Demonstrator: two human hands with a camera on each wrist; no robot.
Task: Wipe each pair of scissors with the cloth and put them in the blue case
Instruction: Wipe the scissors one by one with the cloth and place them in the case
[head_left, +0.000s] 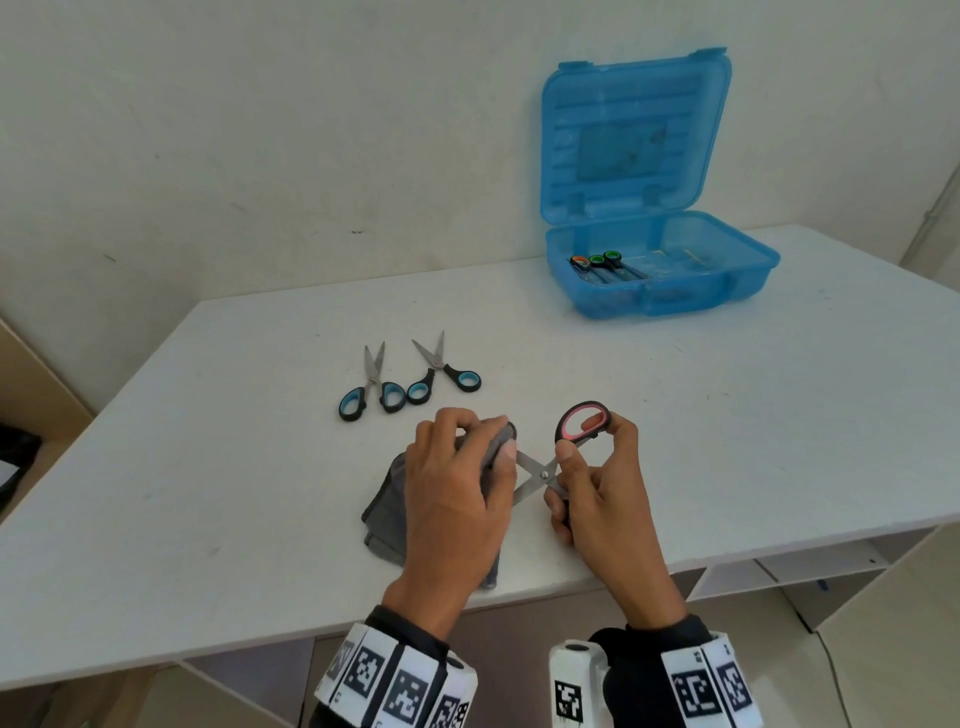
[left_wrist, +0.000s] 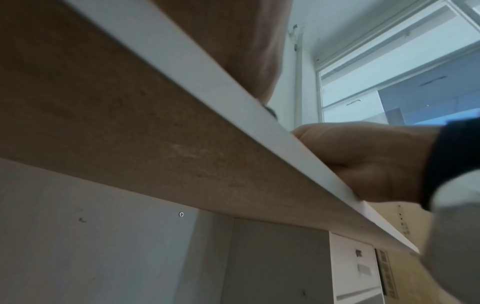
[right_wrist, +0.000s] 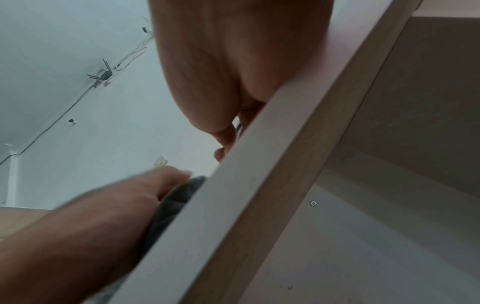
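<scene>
The right hand (head_left: 597, 488) holds the pink-and-black-handled steel scissors (head_left: 561, 457) splayed open above the white bench (head_left: 727, 415); the left hand (head_left: 457, 483) pinches the grey cloth (head_left: 387, 512) around one blade. Bare edges could nick fingers if the cloth slips. The translucent blue plastic case (head_left: 662, 260) waits open, far right.

Case (head_left: 660, 270) behind-right; scissors (head_left: 410, 374) (2 prs) mid-table (head_left: 208, 415).

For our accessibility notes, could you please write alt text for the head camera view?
The left hand wipes a grey cloth along a blade of open pink-handled scissors held by the right hand. Two blue-handled scissors lie on the white table; an open blue case behind holds more scissors.
</scene>
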